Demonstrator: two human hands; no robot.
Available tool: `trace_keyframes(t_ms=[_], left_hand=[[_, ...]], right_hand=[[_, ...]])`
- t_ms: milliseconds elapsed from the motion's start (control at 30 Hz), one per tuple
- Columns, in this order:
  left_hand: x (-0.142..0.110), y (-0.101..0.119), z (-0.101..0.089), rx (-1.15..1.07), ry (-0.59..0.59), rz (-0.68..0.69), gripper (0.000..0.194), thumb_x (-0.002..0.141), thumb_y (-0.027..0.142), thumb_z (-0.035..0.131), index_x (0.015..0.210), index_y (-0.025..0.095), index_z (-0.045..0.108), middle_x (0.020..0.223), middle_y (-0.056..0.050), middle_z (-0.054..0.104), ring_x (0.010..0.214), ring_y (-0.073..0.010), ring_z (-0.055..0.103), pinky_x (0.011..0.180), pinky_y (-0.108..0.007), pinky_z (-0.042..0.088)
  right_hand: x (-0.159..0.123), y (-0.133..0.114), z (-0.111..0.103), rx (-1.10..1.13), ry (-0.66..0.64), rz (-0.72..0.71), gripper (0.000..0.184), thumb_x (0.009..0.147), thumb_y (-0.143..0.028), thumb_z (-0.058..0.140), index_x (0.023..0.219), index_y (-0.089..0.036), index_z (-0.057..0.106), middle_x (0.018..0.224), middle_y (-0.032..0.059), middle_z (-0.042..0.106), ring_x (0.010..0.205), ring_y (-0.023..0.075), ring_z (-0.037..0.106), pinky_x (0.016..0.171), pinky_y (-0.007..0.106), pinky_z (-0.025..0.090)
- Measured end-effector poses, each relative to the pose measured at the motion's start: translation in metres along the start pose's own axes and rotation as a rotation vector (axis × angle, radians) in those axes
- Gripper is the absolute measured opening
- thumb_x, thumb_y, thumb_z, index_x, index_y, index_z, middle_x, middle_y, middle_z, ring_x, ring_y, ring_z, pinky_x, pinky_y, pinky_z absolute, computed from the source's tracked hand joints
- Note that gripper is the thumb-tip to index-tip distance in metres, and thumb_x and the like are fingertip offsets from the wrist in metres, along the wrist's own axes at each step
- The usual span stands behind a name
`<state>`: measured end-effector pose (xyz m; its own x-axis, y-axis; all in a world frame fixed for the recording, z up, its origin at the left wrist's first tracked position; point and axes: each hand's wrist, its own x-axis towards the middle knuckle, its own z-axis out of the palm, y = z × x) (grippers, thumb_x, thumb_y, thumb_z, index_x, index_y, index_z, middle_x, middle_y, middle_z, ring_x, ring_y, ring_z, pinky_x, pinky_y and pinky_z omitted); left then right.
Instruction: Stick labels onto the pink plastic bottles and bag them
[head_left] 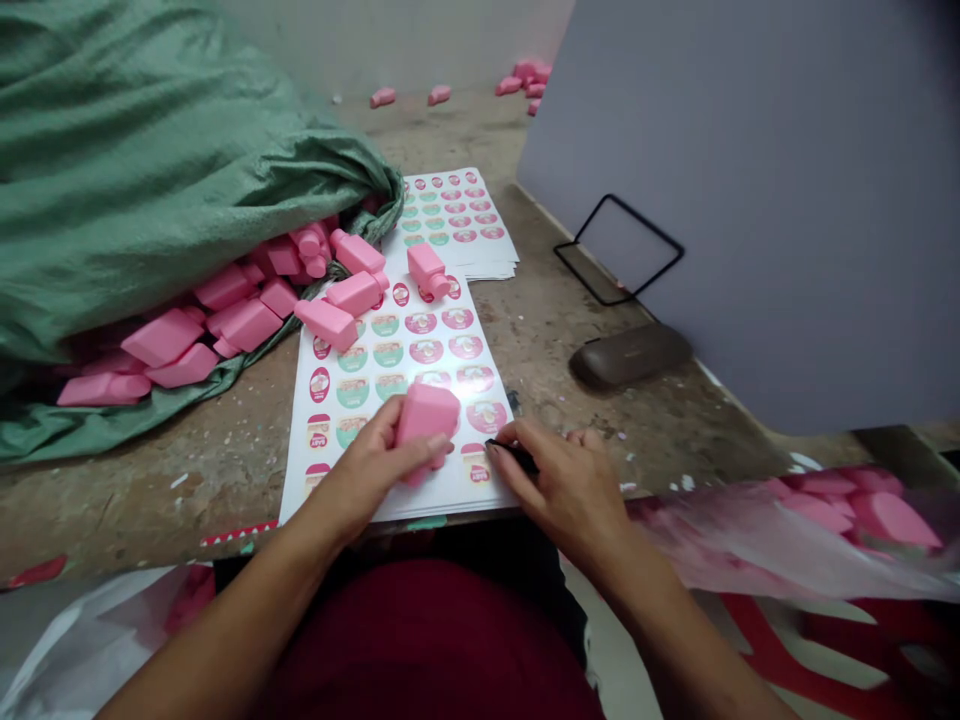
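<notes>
Head camera looks down on a worn, paint-flecked table (225,480), with the person's two bare hands at its near edge. The left hand (360,475) has a closed grip around a pink plastic bottle (427,425), its fingers wrapped over the bottle's flat side, and holds it over a sheet of round printed labels (409,350). The right hand (559,490) rests at the sheet's lower right edge, its grip pinched on a small black object (517,457) that the fingers mostly hide, so its kind is hard to tell. Three more pink bottles (356,295) lie on the upper part of the sheet, and a second stack of label sheets (457,215) sits just beyond it. To the left, a green woven sack (150,170) slumps over a spill of pink bottles (232,310). To the right, a grey board (735,200) stands behind a black wire stand (619,250) and a brown glasses case (630,358). A clear plastic bag of pink bottles (847,520) lies beyond the right hand.
</notes>
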<state>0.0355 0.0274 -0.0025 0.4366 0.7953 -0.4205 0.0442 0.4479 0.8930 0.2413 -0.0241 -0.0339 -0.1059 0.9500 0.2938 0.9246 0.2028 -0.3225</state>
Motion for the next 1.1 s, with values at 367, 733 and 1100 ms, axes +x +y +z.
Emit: trace_keyframes(t_ms=[367, 733, 1100], left_hand=[[0.01, -0.002, -0.001, -0.467, 0.13, -0.05, 0.03, 0.086, 0.028, 0.068, 0.11, 0.011, 0.062, 0.102, -0.014, 0.072, 0.093, -0.0228, 0.071, 0.085, -0.033, 0.054], [-0.008, 0.0, 0.013, -0.475, 0.04, 0.029, 0.043, 0.09, 0.053, 0.06, 0.118, 0.02, 0.058, 0.114, -0.007, 0.066, 0.101, -0.0188, 0.063, 0.084, -0.029, 0.05], [-0.012, -0.001, 0.018, -0.496, 0.0, -0.003, 0.054, 0.089, 0.06, 0.057, 0.126, 0.021, 0.053, 0.128, -0.01, 0.061, 0.119, -0.023, 0.057, 0.092, -0.032, 0.049]], right_hand=[[0.004, -0.003, -0.021, 0.822, -0.071, 0.596, 0.03, 0.079, -0.05, 0.068, 0.072, -0.022, 0.06, 0.061, -0.0016, 0.059, 0.053, 0.013, 0.049, 0.049, 0.025, 0.035], [0.021, -0.023, -0.029, 0.919, -0.138, 0.525, 0.03, 0.079, -0.049, 0.071, 0.071, -0.021, 0.061, 0.06, -0.0038, 0.051, 0.056, 0.0113, 0.046, 0.049, 0.023, 0.035], [0.033, -0.031, -0.024, 0.919, -0.137, 0.469, 0.029, 0.077, -0.046, 0.067, 0.066, -0.021, 0.058, 0.054, -0.0039, 0.05, 0.051, 0.0115, 0.043, 0.047, 0.025, 0.033]])
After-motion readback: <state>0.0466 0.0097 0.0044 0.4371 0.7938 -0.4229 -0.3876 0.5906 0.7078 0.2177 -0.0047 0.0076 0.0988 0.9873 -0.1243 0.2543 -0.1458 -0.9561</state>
